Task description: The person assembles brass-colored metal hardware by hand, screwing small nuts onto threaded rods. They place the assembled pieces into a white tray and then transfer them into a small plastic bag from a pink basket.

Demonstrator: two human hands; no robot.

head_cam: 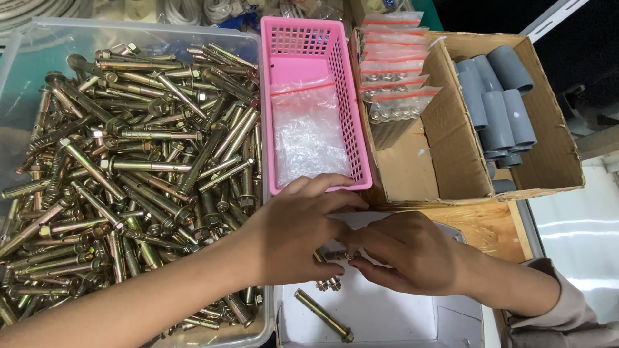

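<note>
While both hands (351, 248) pinch, bolts (329, 258) meet.

**Metal, plastic, card and wood under your hands**

Your anchor bolts (129, 167) are glossy yellowish metal in a clear smooth plastic tub (39, 45). The pink basket (309, 45) is perforated plastic holding crinkly clear bags (309, 132). The cardboard box (464, 161) looks matt; the grey pipe fittings (500, 103) are smooth plastic; the wooden board (490, 229) shows rough grain.

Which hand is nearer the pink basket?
Left. The left hand has fingertips at the pink basket's front edge; the right hand sits lower, nearer the wearer.
</note>
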